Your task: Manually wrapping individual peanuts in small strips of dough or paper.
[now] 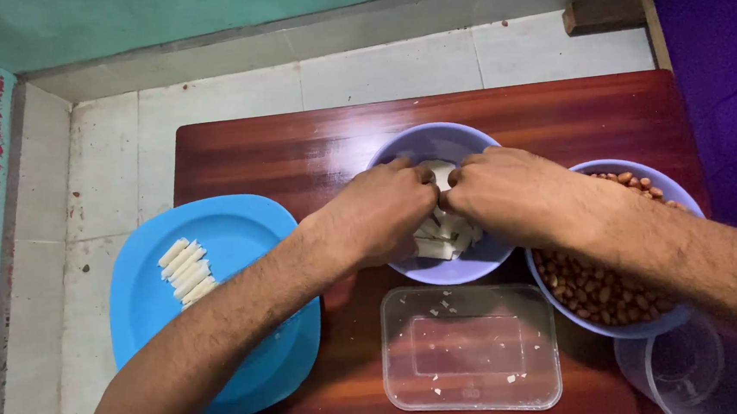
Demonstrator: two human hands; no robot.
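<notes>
While both hands meet over the lavender bowl [399,149] at table centre, left hand [382,210] and right hand [510,193] have fingertips pinched together on one pale strip [442,174], each closed on an end of it. More pale strips [442,238] are piled in the bowl bottom, below and between the hands, partly hidden by them. Can't tell whether the pinched strip is folded or flat; fingers cover most of it. Second lavender bowl [653,321] sits just right of the first, touching or nearly so, full of red-brown peanuts [595,291]; right forearm crosses over it. Blue plate [241,233] at the left table edge, overhanging it, carries a neat row of rolled pale strips [187,271] lying side by side near its left rim; left forearm passes over the plate's right part. Clear rectangular plastic container [469,347] sits in front of the first bowl, only small pale crumbs in it. Clear round tub [700,374] at bottom right, partly out of frame. Dark red wooden table [278,148] on a pale tiled floor [106,156].
</notes>
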